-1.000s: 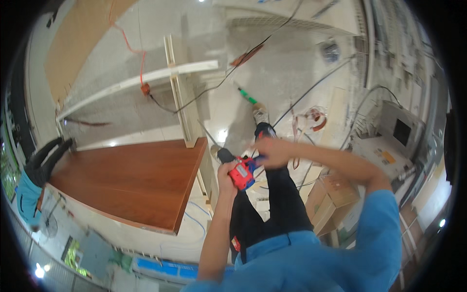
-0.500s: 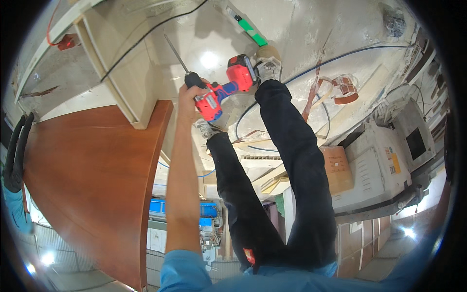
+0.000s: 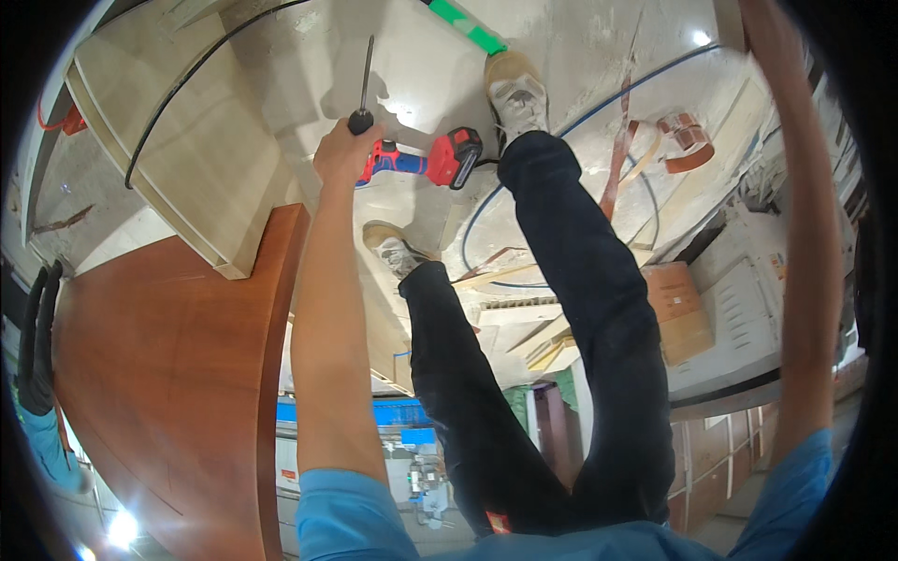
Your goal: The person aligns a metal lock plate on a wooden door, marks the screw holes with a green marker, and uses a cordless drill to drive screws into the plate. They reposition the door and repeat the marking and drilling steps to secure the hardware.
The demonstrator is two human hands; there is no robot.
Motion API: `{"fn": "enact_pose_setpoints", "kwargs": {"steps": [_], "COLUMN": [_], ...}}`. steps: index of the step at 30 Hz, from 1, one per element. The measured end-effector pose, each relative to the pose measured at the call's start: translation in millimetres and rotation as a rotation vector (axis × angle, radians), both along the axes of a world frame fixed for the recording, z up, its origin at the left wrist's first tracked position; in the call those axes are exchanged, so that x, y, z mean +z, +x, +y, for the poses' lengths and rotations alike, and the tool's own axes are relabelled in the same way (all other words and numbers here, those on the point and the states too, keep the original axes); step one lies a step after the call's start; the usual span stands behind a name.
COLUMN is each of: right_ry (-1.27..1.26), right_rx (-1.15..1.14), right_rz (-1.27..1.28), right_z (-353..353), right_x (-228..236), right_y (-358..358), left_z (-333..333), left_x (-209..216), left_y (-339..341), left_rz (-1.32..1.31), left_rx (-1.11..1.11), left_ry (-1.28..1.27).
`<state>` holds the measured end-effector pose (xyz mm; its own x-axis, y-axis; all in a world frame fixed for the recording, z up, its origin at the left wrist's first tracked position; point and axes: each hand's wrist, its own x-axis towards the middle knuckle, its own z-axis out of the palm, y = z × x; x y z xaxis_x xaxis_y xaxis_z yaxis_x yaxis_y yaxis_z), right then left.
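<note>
My left hand [image 3: 344,151] is closed around the front of a red and blue cordless drill [image 3: 402,161], just behind its black chuck [image 3: 360,122]. A long thin bit [image 3: 367,75] points away from me, and the battery end faces right. Part of the drill's body is hidden behind the hand. My right forearm [image 3: 809,215] stretches up along the right side; its hand lies beyond the picture's upper edge.
Beside the left arm stand a reddish-brown wooden panel [image 3: 168,374] and a pale cabinet-like piece [image 3: 178,122]. A green-handled cutter [image 3: 468,26] lies by my right shoe [image 3: 516,98]. Cables, copper-coloured strip [image 3: 687,140], wood offcuts and a cardboard box [image 3: 675,313] lie about. Another person's legs [image 3: 39,337] show far left.
My left hand has carried the drill slightly left and turned it, so the bit points straighter away. My right arm has swung up into view. The whole view has shifted slightly.
</note>
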<state>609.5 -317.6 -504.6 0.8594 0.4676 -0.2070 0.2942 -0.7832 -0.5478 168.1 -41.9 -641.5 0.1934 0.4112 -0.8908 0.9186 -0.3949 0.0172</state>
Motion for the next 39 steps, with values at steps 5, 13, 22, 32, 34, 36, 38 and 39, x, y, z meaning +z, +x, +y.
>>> {"fn": "enact_pose_setpoints", "kwargs": {"steps": [5, 13, 22, 32, 34, 36, 38, 39], "right_ry": [0.279, 0.496, 1.105, 0.897, 0.884, 0.803, 0.779, 0.794], "right_rx": [-0.304, -0.879, -0.618, -0.256, -0.242, -0.238, -0.256, -0.277], "right_rz": [0.510, 0.966, 1.090, 1.005, 1.039, 1.114, 1.094, 1.059], "right_z": [-25, 3, 41, 76, 75, 72, 72, 72], "right_x": [99, 277, 429, 466, 476, 490, 495, 500], "right_y": [-202, -398, -544, -637, -650, -661, -667, -671], "left_z": [-24, -186, 0, 110, 115, 120, 126, 129], "left_x": [0, 339, 657, 657, 653, 655, 654, 653], "left_y": [-9, -109, -237, -188, -191, -193, -190, -189], "left_rz": [-0.364, -0.613, -1.120, -1.000, -1.052, -1.010, -1.012, -1.045], "left_rx": [0.165, 0.239, -0.097, 0.022, -0.084, -0.200, -0.314, -0.355], "left_ry": [0.432, -0.153, 0.349, 0.190, 0.219, 0.274, 0.304, 0.299]}}
